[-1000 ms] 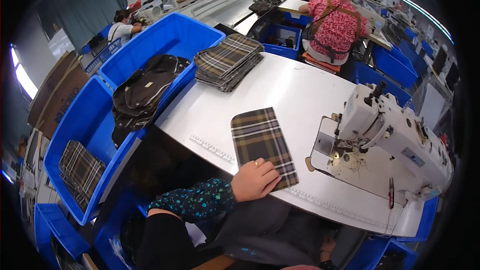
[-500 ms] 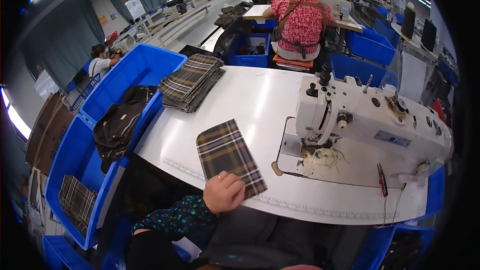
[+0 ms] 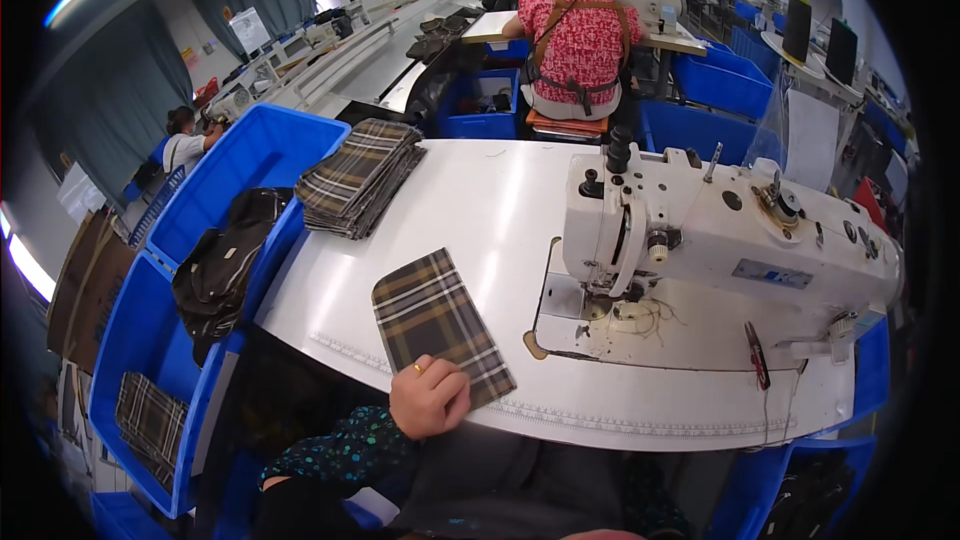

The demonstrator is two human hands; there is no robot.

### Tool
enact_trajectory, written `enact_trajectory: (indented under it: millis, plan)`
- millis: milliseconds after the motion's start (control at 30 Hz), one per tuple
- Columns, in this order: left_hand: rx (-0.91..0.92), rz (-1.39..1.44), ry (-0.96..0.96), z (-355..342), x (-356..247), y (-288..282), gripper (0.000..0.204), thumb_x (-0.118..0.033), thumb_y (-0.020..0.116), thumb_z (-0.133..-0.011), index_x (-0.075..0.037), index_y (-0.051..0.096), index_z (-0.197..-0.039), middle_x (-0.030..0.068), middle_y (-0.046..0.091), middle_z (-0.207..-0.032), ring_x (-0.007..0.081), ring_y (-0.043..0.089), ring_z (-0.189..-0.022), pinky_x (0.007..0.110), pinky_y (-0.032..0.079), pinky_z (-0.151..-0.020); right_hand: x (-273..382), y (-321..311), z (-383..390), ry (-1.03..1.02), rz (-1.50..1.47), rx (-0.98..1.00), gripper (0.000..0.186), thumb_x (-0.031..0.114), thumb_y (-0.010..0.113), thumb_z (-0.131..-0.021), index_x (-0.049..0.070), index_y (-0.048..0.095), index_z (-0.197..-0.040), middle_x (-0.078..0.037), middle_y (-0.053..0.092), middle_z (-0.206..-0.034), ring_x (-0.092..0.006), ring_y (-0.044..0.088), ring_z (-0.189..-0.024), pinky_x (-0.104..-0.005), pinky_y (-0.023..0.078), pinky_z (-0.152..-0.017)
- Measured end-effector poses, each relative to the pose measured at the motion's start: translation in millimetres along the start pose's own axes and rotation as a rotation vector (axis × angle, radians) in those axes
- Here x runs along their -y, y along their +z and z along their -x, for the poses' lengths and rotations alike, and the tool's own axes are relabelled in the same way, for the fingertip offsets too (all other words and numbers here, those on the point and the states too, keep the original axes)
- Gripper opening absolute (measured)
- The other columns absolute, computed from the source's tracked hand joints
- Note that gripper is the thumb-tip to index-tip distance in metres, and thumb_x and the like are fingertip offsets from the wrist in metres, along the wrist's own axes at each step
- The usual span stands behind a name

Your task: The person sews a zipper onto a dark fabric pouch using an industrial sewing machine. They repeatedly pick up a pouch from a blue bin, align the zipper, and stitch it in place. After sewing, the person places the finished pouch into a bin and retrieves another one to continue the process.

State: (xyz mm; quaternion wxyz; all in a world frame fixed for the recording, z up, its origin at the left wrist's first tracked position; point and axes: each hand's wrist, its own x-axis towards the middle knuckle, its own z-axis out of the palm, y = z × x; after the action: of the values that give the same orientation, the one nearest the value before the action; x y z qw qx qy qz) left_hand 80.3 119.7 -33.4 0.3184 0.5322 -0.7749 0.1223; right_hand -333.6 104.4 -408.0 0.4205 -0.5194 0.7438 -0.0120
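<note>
A brown plaid fabric piece [image 3: 430, 322] lies flat on the white sewing table [image 3: 480, 210], to the left of a white sewing machine [image 3: 720, 240]. My left hand [image 3: 430, 398], with a ring on one finger, rests on the near end of that piece with its fingers curled over the edge. Its dark dotted sleeve comes in from the lower edge. My right hand is out of view. A stack of matching plaid pieces [image 3: 360, 176] sits at the table's far left corner.
Blue bins [image 3: 240, 170] line the table's left side; one holds a black bag [image 3: 220, 265], a lower one a plaid piece [image 3: 150, 415]. A person in a red patterned shirt [image 3: 575, 40] sits with their back to me beyond the table. Another person [image 3: 185, 145] works at far left.
The view has shifted so the table and machine sit further left and lower in frame. My left hand stays on the near end of the plaid piece, which has not visibly moved on the table.
</note>
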Motion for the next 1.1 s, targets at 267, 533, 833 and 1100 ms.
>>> enact_trajectory:
  millis: [267,533,833,1100]
  plan:
    - [0.002,-0.002,-0.001,1.3,0.0,0.3,0.014,-0.003,0.074,-0.072,-0.009,0.070,-0.084,0.0051,0.066,-0.084,0.0243,0.060,-0.067,0.034,0.049,-0.059,6.0,-0.6,-5.7,-0.010,0.024,0.012,0.030,0.022,0.062,-0.102,0.002,0.071,-0.122,-0.022,0.072,-0.109,-0.0362,0.071,-0.096,-0.0422,0.056,-0.086]
    - [-0.011,-0.011,0.016,0.5,0.3,0.2,0.015,-0.003,0.075,-0.071,-0.009,0.068,-0.084,0.0043,0.064,-0.084,0.0232,0.059,-0.068,0.033,0.049,-0.059,7.9,-1.4,-2.9,-0.037,0.037,0.015,0.030,0.022,0.061,-0.102,0.002,0.071,-0.122,-0.022,0.072,-0.109,-0.0374,0.070,-0.096,-0.0428,0.056,-0.086]
    - [-0.048,-0.061,-0.020,-6.2,-6.6,-2.3,0.016,-0.008,0.074,-0.077,-0.010,0.071,-0.093,0.0053,0.069,-0.102,0.0255,0.067,-0.091,0.038,0.052,-0.082,4.3,-10.6,4.9,-0.070,0.070,-0.010,0.030,0.022,0.060,-0.103,0.001,0.070,-0.122,-0.022,0.072,-0.109,-0.0388,0.070,-0.096,-0.0435,0.056,-0.086]
    - [0.006,0.025,-0.086,2.9,0.8,3.0,0.023,-0.008,0.072,-0.081,-0.008,0.076,-0.103,0.0088,0.075,-0.116,0.0312,0.073,-0.111,0.038,0.061,-0.090,-1.3,-19.7,16.6,-0.104,0.139,0.001,0.031,0.022,0.059,-0.103,0.000,0.070,-0.122,-0.023,0.072,-0.109,-0.0401,0.070,-0.097,-0.0441,0.056,-0.085]
